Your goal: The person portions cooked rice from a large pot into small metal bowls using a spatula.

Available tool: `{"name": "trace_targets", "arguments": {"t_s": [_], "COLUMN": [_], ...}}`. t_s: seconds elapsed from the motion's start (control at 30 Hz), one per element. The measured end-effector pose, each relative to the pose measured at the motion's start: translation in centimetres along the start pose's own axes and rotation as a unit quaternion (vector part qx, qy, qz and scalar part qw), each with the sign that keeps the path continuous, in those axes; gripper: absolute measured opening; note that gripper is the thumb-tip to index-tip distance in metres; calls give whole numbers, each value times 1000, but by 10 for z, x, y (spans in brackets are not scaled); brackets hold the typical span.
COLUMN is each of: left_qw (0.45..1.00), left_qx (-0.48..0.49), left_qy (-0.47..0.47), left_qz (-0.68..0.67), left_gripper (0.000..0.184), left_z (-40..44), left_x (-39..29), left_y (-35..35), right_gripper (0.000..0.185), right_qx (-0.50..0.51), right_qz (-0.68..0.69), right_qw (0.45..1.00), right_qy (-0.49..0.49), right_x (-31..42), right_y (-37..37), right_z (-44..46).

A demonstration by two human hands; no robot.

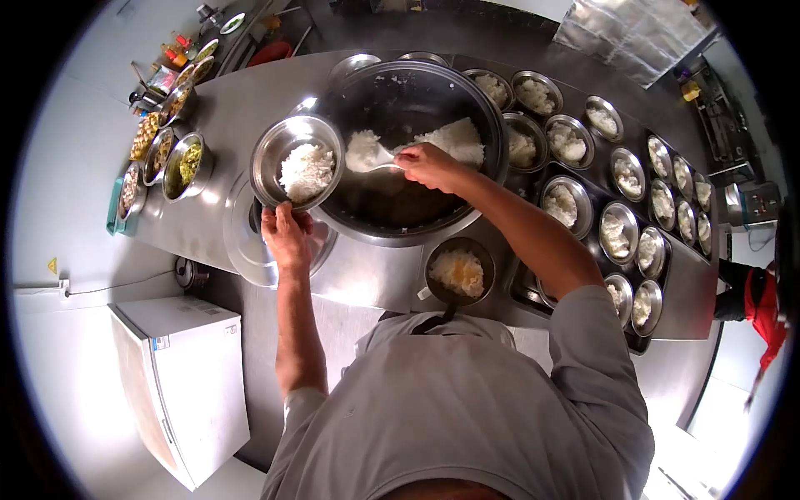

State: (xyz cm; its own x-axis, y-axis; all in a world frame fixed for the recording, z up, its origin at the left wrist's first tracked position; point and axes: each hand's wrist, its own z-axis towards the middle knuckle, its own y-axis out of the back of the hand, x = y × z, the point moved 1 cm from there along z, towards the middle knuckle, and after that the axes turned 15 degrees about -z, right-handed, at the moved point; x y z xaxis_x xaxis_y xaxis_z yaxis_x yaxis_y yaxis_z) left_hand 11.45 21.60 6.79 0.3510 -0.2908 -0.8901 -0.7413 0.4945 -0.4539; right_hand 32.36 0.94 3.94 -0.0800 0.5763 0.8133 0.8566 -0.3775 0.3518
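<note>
My left hand (pixel 287 236) grips the near rim of a metal bowl (pixel 265 171), which is tilted beside the big dark pot (pixel 493 108). White rice (pixel 307 172) lies inside that bowl. Over the pot, my right hand (pixel 427 167) is closed round the handle of a white rice paddle (pixel 385 157). A clump of rice (pixel 363 151) sits on the paddle's blade. More rice (pixel 454 140) is banked against the right side of the pot. Close to my body stands a pan (pixel 487 258) of rice with a yellowish patch on top.
Several small metal bowls of rice (pixel 567 139) stand right of the pot, some on dark trays (pixel 593 223). Bowls of chopped food (pixel 187 167) line the steel counter (pixel 218 108) at left. A white fridge (pixel 196 375) stands below. A person in red (pixel 764 308) is at far right.
</note>
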Motion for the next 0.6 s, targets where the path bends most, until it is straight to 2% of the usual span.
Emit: {"name": "trace_targets", "arguments": {"t_s": [0.07, 0.13, 0.17, 0.2, 0.27, 0.33, 0.4, 0.43, 0.47, 0.6], "left_qw": [1000, 995, 996, 995, 991, 986, 986, 984, 985, 989], "left_qx": [20, 62, 57, 45, 41, 72, 72, 77, 75, 68], "left_qy": [4, 32, 30, 56, 89, 73, 82, 93, 93, 108], "left_qz": [21, 72, 69, 67, 96, 132, 129, 129, 127, 80], "left_gripper": [11, 11, 11, 11, 13, 14, 15, 15, 15, 14], "left_z": [5, 9, 9, 6, 1, -1, -1, -1, -1, 2], "left_x": [-5, -7, -5, -4, -5, 1, 5, 7, 8, 7], "left_y": [5, 10, 13, 10, -1, -8, -17, -20, -22, -21], "right_gripper": [25, 26, 25, 25, 25, 19, 9, 6, 8, 6], "right_qx": [-32, -156, -236, -232, -332, -345, -369, -395, -381, -416], "right_qz": [-22, -106, -178, -184, -265, -306, -470, -492, -534, -483], "right_qw": [999, 980, 944, 943, 878, 857, 779, 743, 729, 741], "right_qy": [-12, 67, 149, 153, 222, 227, 189, 223, 198, 212], "right_x": [1, 2, 3, 9, 30, 49, 72, 74, 77, 82], "right_y": [13, 23, 26, 27, 28, 16, -3, -14, -20, -8], "right_z": [-14, -22, -24, -29, -51, -69, -88, -89, -88, -93]}}
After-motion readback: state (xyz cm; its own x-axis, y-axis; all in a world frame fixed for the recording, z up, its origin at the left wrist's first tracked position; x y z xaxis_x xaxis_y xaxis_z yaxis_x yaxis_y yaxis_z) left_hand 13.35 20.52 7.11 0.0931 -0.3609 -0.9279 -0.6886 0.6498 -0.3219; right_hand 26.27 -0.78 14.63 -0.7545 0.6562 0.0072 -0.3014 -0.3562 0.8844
